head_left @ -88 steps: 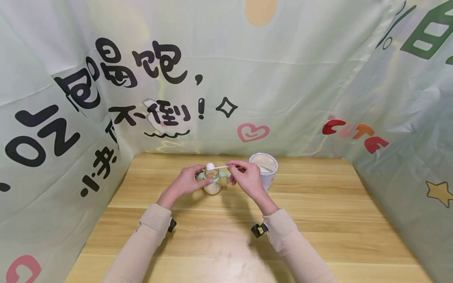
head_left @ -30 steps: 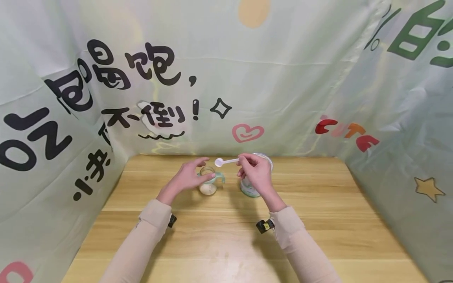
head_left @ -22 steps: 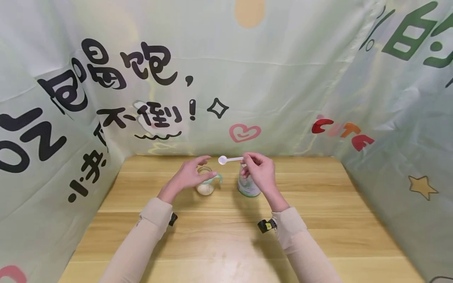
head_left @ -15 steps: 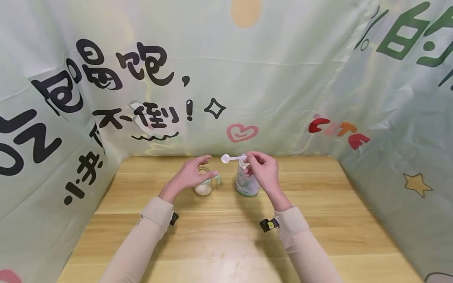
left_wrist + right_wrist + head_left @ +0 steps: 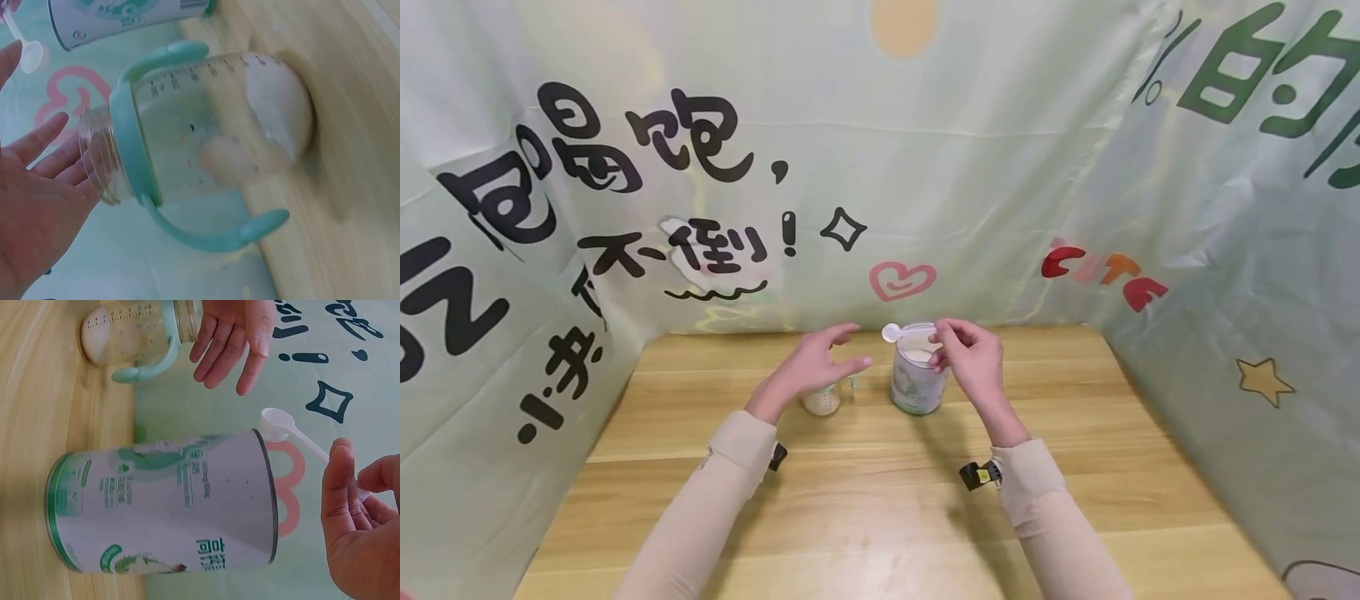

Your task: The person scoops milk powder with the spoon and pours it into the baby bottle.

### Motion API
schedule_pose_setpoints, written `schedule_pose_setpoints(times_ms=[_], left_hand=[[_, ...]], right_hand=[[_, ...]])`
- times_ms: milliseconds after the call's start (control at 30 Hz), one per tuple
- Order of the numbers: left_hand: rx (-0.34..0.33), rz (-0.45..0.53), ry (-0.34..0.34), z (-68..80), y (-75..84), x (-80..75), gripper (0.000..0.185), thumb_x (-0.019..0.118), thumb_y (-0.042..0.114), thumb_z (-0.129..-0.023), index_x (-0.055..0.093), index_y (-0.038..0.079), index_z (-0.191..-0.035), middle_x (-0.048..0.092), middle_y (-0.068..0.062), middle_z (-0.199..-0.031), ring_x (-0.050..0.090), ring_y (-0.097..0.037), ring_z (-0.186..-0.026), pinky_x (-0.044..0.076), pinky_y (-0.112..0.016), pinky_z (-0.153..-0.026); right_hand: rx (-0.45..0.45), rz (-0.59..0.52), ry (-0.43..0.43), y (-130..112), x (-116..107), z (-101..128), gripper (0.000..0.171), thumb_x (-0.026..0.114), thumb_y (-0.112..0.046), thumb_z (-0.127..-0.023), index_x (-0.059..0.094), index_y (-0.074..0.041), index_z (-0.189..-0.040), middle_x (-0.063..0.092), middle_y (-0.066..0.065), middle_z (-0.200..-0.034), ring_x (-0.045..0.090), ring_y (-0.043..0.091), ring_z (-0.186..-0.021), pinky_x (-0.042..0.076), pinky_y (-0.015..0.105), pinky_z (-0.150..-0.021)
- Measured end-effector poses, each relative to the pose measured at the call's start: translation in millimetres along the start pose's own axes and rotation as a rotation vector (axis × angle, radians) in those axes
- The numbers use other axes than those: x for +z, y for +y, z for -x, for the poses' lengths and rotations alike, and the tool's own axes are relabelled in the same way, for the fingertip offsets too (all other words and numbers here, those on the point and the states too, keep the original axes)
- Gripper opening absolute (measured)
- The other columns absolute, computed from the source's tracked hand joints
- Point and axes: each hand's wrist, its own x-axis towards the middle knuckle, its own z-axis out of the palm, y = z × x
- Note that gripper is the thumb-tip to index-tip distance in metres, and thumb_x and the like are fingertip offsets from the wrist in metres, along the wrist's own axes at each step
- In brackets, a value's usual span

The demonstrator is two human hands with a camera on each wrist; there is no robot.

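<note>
A right hand [image 5: 974, 362] pinches a white scoop [image 5: 277, 424] near the end of its handle, thumb against curled fingers, its bowl reaching toward the left hand [image 5: 811, 363] above an open can [image 5: 165, 506]. The can stands upright just below the right hand and toward the left, pale powder [image 5: 917, 356] visible inside its mouth. The left hand is spread wide, thumb well apart from the fingers, with nothing in its hold; beneath it stands a clear bottle [image 5: 181, 119], uncapped, with pale contents [image 5: 275, 100] at its base (whether any finger brushes the neck, the views do not settle). The scoop looks feather-light and stiff, best pinched by the outer handle as here, though so slim a grip could let it roll and tip a load. The bottle, glass or hard plastic, is probably slick on its smooth body; its two green handles [image 5: 215, 241] or the collar between them should offer the surest purchase for the left hand, clear of the rim. The can, likely the heaviest of the three, appears rigid and smooth-walled, and would call for a palm wrapped around its side rather than fingers hooked on its edge.
</note>
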Motion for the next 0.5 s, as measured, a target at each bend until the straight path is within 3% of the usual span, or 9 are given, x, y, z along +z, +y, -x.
schedule_pose_setpoints(times_ms=[100, 267, 367, 500], left_hand=[[0.013, -0.004, -0.007, -4.8, 2.6, 4.7, 0.078, 0.074, 0.056, -0.094, 0.051, 0.014, -0.155, 0.062, -0.021, -0.148, 0.06, -0.037, -0.136, 0.05, -0.055, -0.114], [0.03, 0.003, -0.017, -10.7, 8.0, 10.9, 0.077, 0.074, 0.055, -0.094, 0.052, 0.013, -0.154, 0.064, -0.021, -0.146, 0.06, -0.036, -0.136, 0.05, -0.056, -0.113], [0.049, 0.01, -0.024, -15.0, 12.1, 14.8, 0.078, 0.074, 0.056, -0.093, 0.052, 0.014, -0.154, 0.064, -0.021, -0.145, 0.061, -0.035, -0.135, 0.051, -0.056, -0.112], [0.055, 0.002, -0.033, -21.1, 18.0, 20.5, 0.079, 0.074, 0.058, -0.092, 0.052, 0.014, -0.155, 0.065, -0.019, -0.145, 0.061, -0.033, -0.135, 0.051, -0.054, -0.112]], right_hand=[[-0.002, 0.007, 0.009, 0.2, -5.5, 0.7, 0.031, 0.068, -0.023, -0.104, 0.074, 0.005, -0.115, 0.076, 0.014, -0.092, 0.067, 0.009, -0.057, 0.061, 0.027, -0.057], [0.002, 0.017, 0.022, 0.3, -14.5, 1.7, 0.03, 0.067, -0.022, -0.104, 0.074, 0.005, -0.115, 0.074, 0.004, -0.087, 0.067, 0.009, -0.057, 0.061, 0.026, -0.057], [0.004, 0.018, 0.035, 0.1, -19.4, 1.8, 0.03, 0.068, -0.022, -0.104, 0.074, 0.006, -0.115, 0.074, 0.005, -0.087, 0.067, 0.009, -0.057, 0.061, 0.027, -0.056], [0.011, 0.023, 0.048, 1.1, -25.1, 2.0, 0.03, 0.068, -0.023, -0.104, 0.074, 0.005, -0.113, 0.075, 0.019, -0.093, 0.067, 0.01, -0.057, 0.061, 0.027, -0.056]])
